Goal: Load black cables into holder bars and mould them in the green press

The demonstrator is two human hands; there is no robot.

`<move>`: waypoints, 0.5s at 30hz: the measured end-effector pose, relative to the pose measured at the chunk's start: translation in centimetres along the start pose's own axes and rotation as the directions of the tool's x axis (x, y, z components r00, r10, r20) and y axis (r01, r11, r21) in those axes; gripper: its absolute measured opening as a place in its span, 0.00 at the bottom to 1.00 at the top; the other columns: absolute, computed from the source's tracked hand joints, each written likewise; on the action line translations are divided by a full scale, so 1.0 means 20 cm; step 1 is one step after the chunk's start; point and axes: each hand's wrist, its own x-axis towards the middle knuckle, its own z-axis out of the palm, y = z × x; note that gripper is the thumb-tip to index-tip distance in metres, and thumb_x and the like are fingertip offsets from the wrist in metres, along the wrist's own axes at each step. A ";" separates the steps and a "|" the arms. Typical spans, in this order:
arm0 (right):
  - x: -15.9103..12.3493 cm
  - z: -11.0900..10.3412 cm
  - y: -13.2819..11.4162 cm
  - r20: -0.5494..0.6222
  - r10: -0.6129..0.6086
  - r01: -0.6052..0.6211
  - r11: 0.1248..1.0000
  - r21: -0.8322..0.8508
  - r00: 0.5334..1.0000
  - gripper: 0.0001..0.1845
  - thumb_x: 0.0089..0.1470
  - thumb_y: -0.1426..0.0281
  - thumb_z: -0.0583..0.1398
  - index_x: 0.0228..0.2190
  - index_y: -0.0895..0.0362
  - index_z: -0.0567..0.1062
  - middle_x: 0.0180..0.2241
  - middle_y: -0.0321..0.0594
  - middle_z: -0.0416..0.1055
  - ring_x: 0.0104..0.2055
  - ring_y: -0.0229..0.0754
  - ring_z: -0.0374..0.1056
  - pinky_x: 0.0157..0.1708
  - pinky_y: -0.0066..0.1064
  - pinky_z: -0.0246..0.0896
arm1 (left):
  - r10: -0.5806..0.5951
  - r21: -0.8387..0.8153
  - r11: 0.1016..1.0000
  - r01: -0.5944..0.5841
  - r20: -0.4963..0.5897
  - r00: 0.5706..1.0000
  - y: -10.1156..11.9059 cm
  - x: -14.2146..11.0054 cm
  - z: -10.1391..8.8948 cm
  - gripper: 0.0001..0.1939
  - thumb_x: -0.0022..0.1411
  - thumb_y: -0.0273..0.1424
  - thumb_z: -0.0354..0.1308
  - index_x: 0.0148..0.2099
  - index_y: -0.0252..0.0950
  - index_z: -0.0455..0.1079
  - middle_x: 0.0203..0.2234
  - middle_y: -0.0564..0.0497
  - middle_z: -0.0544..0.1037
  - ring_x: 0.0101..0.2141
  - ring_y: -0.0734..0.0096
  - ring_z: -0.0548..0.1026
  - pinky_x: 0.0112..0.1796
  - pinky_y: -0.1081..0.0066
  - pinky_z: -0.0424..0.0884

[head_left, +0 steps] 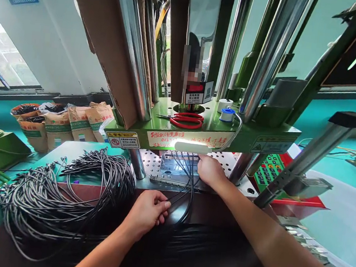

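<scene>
My left hand (147, 212) is closed in a pinch at the table's front, with a thin black cable at its fingertips. From there, the cable runs up towards a metal mould (174, 167) on the press bed. Several more black cables (189, 197) hang from the mould and curve down between my hands. My right hand (211, 171) reaches under the green press beam (245, 137), at the mould's right side. Its fingertips are partly hidden there, so their grip does not show.
A large heap of black cables (57, 205) lies on the left. Red-handled pliers (186, 120) and a blue-white spool (227, 115) rest on the beam. Steel columns (136, 51) flank the mould. A green keypad (270, 172) stands right; paper sacks (59, 122) stand back left.
</scene>
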 end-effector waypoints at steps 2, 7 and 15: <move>-0.01 0.01 0.00 0.005 -0.011 0.012 0.999 -0.035 1.000 0.23 0.56 0.73 0.51 0.53 0.57 0.69 0.48 0.50 0.73 0.47 0.51 0.70 0.43 0.36 0.62 | 0.006 0.021 1.000 -0.006 0.028 1.000 0.00 0.00 -0.01 0.07 0.56 0.32 0.56 0.33 0.33 0.66 0.18 0.56 0.70 0.16 0.79 0.67 0.18 0.78 0.60; -0.03 -0.02 -0.03 -0.018 -0.042 0.040 0.994 -0.102 0.999 0.20 0.58 0.70 0.49 0.49 0.56 0.72 0.46 0.49 0.73 0.45 0.49 0.70 0.40 0.33 0.61 | 0.313 0.341 0.894 -0.291 -0.010 0.950 0.08 0.02 -0.06 0.10 0.61 0.34 0.51 0.36 0.34 0.71 0.27 0.50 0.77 0.29 0.67 0.75 0.32 0.69 0.70; -0.06 -0.02 -0.17 -0.069 -0.141 0.127 0.975 -0.183 0.988 0.17 0.61 0.69 0.49 0.42 0.61 0.74 0.42 0.49 0.74 0.46 0.47 0.67 0.51 0.36 0.52 | 0.656 0.802 0.371 -0.468 0.130 0.743 0.31 0.41 0.09 0.22 0.66 0.28 0.41 0.58 0.30 0.63 0.57 0.40 0.66 0.59 0.62 0.61 0.60 0.60 0.53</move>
